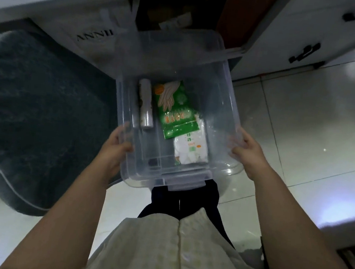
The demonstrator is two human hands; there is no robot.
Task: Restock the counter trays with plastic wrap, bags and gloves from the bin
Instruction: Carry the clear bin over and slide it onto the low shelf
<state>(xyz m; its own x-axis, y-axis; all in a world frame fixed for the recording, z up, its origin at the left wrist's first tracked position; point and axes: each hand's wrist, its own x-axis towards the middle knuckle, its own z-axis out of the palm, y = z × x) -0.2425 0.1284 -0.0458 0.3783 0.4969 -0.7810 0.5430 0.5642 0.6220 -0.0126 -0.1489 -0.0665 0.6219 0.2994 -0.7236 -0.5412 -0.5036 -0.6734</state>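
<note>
Each hand gripped a side rim of the clear bin [229,91]: left hand [116,147], right hand [246,157]. Between them lay a roll [145,104] and glove packs [174,110].

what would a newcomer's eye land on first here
The clear plastic bin at centre frame, gripped on either side by the left hand and the right hand. Inside it the bright green glove packet stands out, with a silvery roll to its left and a white packet at its lower right corner. A dark mat fills the floor on the left.
</note>
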